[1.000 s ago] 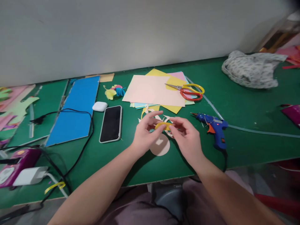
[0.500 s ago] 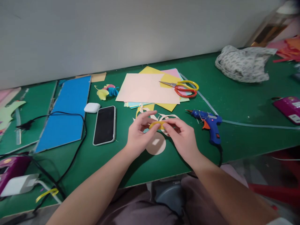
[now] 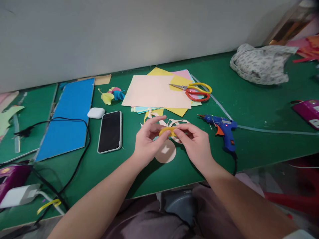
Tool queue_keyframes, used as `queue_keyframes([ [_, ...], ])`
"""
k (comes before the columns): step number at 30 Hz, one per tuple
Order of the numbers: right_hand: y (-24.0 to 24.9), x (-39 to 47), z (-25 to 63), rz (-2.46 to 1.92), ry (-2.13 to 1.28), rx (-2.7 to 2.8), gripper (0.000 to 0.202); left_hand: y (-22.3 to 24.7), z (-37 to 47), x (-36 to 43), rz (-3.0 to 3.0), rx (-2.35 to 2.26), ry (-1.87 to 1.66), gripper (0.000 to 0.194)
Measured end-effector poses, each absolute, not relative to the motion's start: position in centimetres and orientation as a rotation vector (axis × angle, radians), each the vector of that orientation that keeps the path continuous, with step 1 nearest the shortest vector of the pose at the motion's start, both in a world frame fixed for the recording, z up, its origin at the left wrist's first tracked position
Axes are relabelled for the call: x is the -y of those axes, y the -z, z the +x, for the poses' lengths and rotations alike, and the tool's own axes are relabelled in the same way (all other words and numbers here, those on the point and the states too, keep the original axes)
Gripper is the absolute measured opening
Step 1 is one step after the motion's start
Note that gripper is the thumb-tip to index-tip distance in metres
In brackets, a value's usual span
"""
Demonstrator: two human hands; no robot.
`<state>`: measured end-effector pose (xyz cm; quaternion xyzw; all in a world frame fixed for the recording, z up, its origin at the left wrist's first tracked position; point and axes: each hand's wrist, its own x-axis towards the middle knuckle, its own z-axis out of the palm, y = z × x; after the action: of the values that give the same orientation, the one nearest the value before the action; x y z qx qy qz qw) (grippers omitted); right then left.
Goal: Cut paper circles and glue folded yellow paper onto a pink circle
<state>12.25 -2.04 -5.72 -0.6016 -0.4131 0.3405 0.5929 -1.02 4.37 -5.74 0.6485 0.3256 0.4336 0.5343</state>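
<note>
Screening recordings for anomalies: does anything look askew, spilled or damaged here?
Mildly odd: the blue glue gun lies on its side, its light lit, with stray strands near the nozzle. The paper stack is askew, its sheets fanned at different angles. No spill is visible.

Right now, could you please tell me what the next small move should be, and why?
Probably ease the curved yellow paper piece down toward the round, pale pink paper disc: the left hand and right hand both pinch the piece, and the disc lies flat, mostly uncovered, on the green table close by.
</note>
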Motion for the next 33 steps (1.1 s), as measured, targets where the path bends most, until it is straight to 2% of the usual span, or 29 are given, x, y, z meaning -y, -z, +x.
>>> queue_keyframes([
  [12,6.04,1.64,12.33,-1.342,-0.933,0.822,0.012,5.91,-1.07,-4.21,1.582,-0.804,-1.033,0.037],
  [18,5.78,1.75,12.3,-1.354,-0.876,0.878,0.009,5.75,-0.98,-4.31,1.613,-0.816,-1.038,0.036],
  [25,6.17,1.57,12.3,-1.34,-0.948,0.888,0.021,5.73,-0.97,-4.45,1.585,-0.846,-1.123,0.033],
  [33,6.0,1.48,12.19,-1.332,-0.93,0.848,0.014,5.78,-0.98,-4.43,1.557,-0.839,-1.141,0.034],
])
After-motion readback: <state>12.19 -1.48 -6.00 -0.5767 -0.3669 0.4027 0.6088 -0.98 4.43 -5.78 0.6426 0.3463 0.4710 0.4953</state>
